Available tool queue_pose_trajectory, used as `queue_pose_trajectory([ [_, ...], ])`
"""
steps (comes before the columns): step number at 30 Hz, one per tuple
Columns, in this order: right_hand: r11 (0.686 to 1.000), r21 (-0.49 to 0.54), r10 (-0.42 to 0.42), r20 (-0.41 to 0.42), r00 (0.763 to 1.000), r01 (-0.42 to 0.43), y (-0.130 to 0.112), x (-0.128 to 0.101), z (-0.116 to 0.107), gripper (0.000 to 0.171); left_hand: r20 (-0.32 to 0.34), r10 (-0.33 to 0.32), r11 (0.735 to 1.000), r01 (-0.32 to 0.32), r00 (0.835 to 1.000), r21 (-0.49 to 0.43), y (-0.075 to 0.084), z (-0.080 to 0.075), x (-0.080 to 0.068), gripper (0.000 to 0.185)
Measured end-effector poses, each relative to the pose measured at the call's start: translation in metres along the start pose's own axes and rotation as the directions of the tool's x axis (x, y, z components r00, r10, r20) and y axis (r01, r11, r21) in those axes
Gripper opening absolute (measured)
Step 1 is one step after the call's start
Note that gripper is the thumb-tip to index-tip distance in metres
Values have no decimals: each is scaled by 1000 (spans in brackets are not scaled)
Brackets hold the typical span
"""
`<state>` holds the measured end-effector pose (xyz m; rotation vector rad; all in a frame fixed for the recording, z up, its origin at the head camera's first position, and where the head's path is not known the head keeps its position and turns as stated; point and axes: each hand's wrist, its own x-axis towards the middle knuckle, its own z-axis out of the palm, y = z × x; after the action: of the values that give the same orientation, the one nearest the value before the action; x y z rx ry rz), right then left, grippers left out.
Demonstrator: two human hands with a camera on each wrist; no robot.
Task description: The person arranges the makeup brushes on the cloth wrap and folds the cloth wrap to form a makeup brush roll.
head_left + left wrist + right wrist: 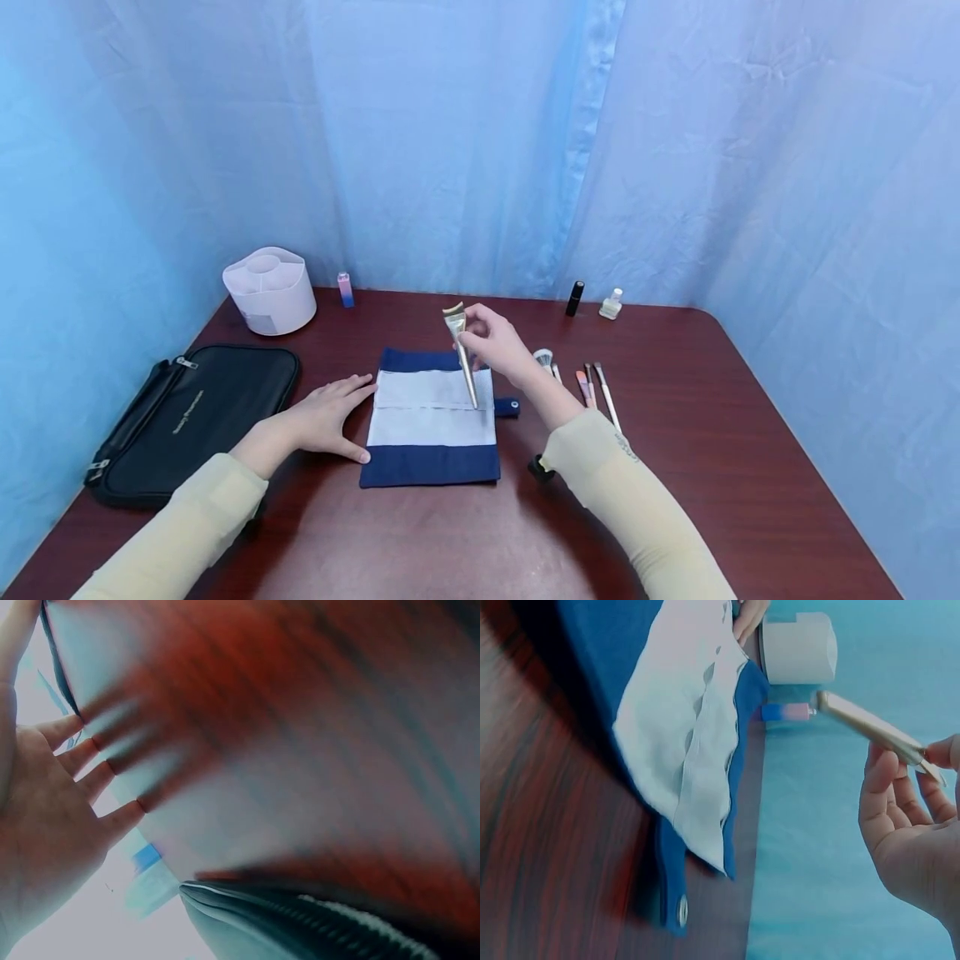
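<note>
A gold makeup brush (466,367) with a curved, notched head is pinched near its head by my right hand (497,340). Its handle points down over a navy and white cloth brush roll (431,427), spread flat on the table. In the right wrist view, thumb and fingers hold the brush (874,729) close to the head, and the roll shows a row of stitched pocket openings. My left hand (324,418) lies at the roll's left edge, its fingers spread and thumb touching the cloth; the left wrist view shows these fingers (96,780) straight.
Several makeup brushes (606,396) lie to the right, partly behind my right forearm. A black zippered case (202,425) lies at the left. A white organizer (273,296), a pink-blue tube (345,289), a black tube (574,298) and a small bottle (611,305) stand along the back.
</note>
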<state>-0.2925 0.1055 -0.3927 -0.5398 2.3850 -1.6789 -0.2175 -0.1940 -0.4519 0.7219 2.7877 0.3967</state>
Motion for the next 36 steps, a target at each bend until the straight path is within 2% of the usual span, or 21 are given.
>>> queue_pose_trajectory([
  [7,990,137,-18,51,999,10,-1,12,20,21,-19,0,1000,0,1000,15,-1,0,2,112],
  [11,986,169,0,51,999,-8,2,20,30,21,-22,6,1000,-5,1000,20,-1,3,3,112],
  [18,988,153,-12,44,999,5,3,38,47,21,-26,-6,1000,7,1000,19,-3,2,2,112],
  [24,978,208,-4,40,999,-5,8,53,63,22,-10,-23,999,23,1000,25,-3,1,1,113],
  [36,990,136,30,19,999,-33,16,69,76,23,-3,-26,999,26,1000,24,-3,0,2,112],
])
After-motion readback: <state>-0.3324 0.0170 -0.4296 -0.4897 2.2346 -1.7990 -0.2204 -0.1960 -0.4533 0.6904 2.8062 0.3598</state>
